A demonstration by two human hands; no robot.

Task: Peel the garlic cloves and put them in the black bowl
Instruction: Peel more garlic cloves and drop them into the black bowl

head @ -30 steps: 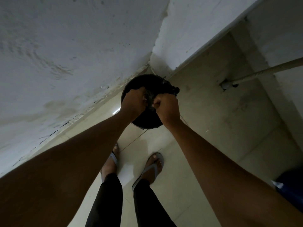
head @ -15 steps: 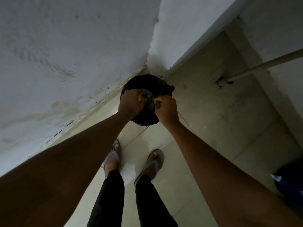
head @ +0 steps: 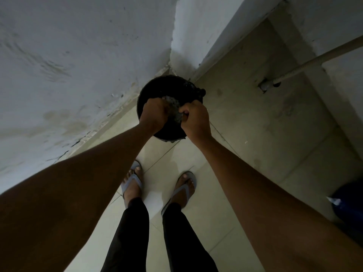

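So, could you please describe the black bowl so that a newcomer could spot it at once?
Find the corner where the white wall meets the tiled floor. Just before it, both hands work over a round black bowl, the darkest thing there, unlike the pale hose farther right.

Wall: rough whitewashed plaster wall [head: 68,61], stained and cracked near its base, filling the left.
Corner: white projecting wall corner [head: 188,34], meeting the floor at top centre.
Floor: pale beige tiled floor [head: 255,134], dim.
Pipe: pale ribbed hose [head: 314,61], running down from the right edge to a grey floor fitting [head: 265,87].
Footwear: grey flip-flop sandals [head: 131,183], side by side on the tiles.
Legwear: black trousers [head: 133,232].
Right edge: dark blue rounded object [head: 347,205], partly cut off.
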